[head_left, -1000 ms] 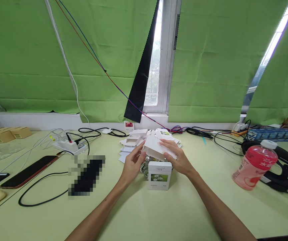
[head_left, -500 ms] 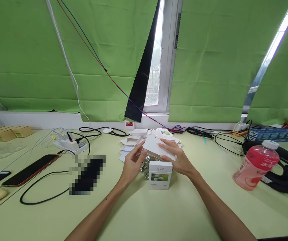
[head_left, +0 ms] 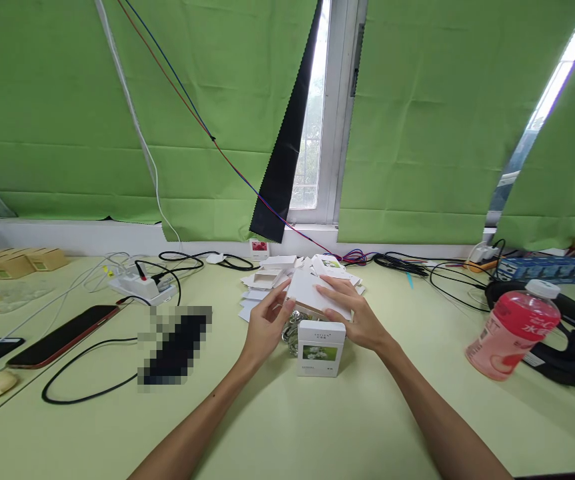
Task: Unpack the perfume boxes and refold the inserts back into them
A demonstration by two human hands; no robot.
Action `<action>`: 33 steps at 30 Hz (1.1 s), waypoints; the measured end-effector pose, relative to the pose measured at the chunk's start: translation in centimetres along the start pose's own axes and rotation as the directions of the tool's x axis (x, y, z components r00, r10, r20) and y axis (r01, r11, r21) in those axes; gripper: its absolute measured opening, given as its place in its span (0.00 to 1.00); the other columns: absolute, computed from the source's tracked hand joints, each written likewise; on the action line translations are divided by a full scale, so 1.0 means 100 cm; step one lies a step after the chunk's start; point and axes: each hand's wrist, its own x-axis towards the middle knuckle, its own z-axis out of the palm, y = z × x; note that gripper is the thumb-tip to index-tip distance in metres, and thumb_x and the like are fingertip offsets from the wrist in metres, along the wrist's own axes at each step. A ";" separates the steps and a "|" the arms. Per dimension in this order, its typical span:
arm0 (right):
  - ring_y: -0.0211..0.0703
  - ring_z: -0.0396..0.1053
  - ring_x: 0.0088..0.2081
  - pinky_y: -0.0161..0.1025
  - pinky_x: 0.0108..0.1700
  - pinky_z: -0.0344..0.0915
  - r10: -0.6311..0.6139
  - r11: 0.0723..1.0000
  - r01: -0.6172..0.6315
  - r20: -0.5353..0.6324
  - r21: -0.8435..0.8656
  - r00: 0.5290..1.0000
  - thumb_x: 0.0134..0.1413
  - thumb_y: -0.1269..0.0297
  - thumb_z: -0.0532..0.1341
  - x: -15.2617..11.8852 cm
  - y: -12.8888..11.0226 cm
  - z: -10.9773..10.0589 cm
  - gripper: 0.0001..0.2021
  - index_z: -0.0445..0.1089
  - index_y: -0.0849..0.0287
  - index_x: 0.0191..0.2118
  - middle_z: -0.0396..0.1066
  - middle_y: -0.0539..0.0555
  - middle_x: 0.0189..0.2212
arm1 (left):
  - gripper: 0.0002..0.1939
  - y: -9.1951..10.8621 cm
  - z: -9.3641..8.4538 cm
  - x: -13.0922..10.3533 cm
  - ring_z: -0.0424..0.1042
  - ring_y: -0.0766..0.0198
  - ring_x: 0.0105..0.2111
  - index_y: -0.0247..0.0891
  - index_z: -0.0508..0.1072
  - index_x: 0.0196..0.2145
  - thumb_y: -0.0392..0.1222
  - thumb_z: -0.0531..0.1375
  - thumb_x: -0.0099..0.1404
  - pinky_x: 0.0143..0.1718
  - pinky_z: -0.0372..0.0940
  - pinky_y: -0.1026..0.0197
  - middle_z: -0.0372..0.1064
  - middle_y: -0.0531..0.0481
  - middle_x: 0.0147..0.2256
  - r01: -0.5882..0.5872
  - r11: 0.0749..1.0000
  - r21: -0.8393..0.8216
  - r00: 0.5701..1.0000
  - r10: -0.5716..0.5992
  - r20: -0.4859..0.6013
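Observation:
Between my two hands is a flat white cardboard box (head_left: 308, 293), tilted, its plain face up. My left hand (head_left: 269, 319) grips its left edge with thumb and fingers. My right hand (head_left: 355, 310) holds the right side, fingers lying over the top. Beneath the box shows a shiny metal coil or chain (head_left: 293, 333), mostly hidden. Just in front stands a small white carton (head_left: 321, 350) with a flower picture, upright on the table. A pile of white cartons (head_left: 267, 279), some apparently flattened, lies behind my hands.
On the left are a phone in a red case (head_left: 62, 337), a power strip (head_left: 140, 290) and looping black cables. A pink drink bottle (head_left: 512, 330) and a black headset (head_left: 567, 353) stand right. Yellowish boxes (head_left: 12, 264) sit far left.
Almost nothing differs. Both hands keep the same hold on the white box, and the view has shifted very slightly.

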 end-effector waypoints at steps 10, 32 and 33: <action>0.56 0.53 0.66 0.61 0.65 0.53 -0.021 0.999 0.022 0.027 -0.029 0.999 0.65 0.57 0.58 -0.001 0.003 0.000 0.21 0.64 0.43 0.62 0.57 0.51 0.66 | 0.29 -0.005 -0.001 0.001 0.67 0.67 0.31 0.41 0.70 0.58 0.53 0.64 0.62 0.35 0.66 0.64 0.70 0.50 0.35 0.009 1.000 0.013 1.000 -0.009 -0.012; 0.57 0.52 0.66 0.61 0.65 0.53 -0.019 0.999 0.022 0.075 -0.046 0.997 0.64 0.58 0.59 -0.001 0.005 -0.001 0.23 0.62 0.43 0.64 0.54 0.52 0.67 | 0.24 -0.006 -0.005 0.001 0.69 0.60 0.43 0.46 0.72 0.57 0.51 0.62 0.64 0.38 0.68 0.62 0.72 0.46 0.48 -0.039 0.990 0.136 0.999 0.037 0.017; 0.57 0.52 0.66 0.61 0.65 0.53 -0.015 0.999 0.018 0.079 -0.045 0.997 0.64 0.58 0.58 -0.001 0.005 -0.001 0.23 0.62 0.43 0.64 0.54 0.52 0.67 | 0.24 -0.007 -0.006 0.001 0.69 0.61 0.42 0.46 0.72 0.57 0.51 0.61 0.64 0.38 0.68 0.62 0.72 0.46 0.45 -0.058 0.986 0.159 0.998 0.055 0.025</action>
